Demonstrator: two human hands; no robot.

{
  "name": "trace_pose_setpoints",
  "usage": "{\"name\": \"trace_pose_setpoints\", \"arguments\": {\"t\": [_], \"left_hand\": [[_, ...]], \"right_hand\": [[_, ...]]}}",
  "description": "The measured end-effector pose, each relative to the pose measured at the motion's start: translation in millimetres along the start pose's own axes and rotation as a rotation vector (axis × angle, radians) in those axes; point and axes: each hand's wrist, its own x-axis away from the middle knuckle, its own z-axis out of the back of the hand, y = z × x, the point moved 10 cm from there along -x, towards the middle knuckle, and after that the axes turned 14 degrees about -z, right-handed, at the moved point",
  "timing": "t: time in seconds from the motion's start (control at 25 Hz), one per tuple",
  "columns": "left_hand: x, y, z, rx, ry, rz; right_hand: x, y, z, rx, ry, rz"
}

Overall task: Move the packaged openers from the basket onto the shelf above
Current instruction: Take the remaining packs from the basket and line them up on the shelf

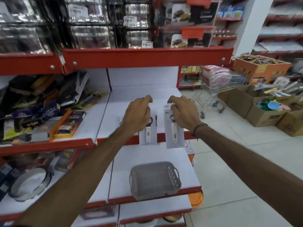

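Note:
My left hand point(137, 114) grips the top of one packaged opener point(148, 133), a white card with a white-handled opener on it. My right hand point(184, 114) holds a second packaged opener point(174, 133) of the same kind by its top. Both packs hang over the front edge of the white shelf point(141, 92) with the red lip. Below, on the lower white shelf, stands the grey plastic basket point(155, 179); nothing shows inside it. A faint third pack seems to lie on the upper shelf left of my left hand, mostly hidden.
Boxed goods point(54, 112) crowd the shelf section to the left. Foil trays fill the red shelf point(144, 56) overhead. Round metal pans point(31, 184) lie lower left. A wire cart point(214, 89) and open cardboard boxes point(265, 110) stand on the tiled floor to the right.

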Motion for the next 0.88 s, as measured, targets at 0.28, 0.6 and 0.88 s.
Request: {"name": "trace_pose_setpoints", "arguments": {"t": [0.28, 0.6, 0.88], "left_hand": [[-55.4, -74.3, -60.3, 0.158, -0.068, 0.246], [-20.4, -116.8, -151.4, 0.165, -0.394, 0.393], [28.6, -178.1, -100.8, 0.069, -0.805, 0.462]], "right_hand": [[-79.5, 50.1, -36.9, -0.089, -0.082, -0.242], [-82.2, 94.6, -145.1, 0.181, -0.433, -0.291], [-68.7, 32.4, -171.4, 0.055, -0.675, -0.117]]}}
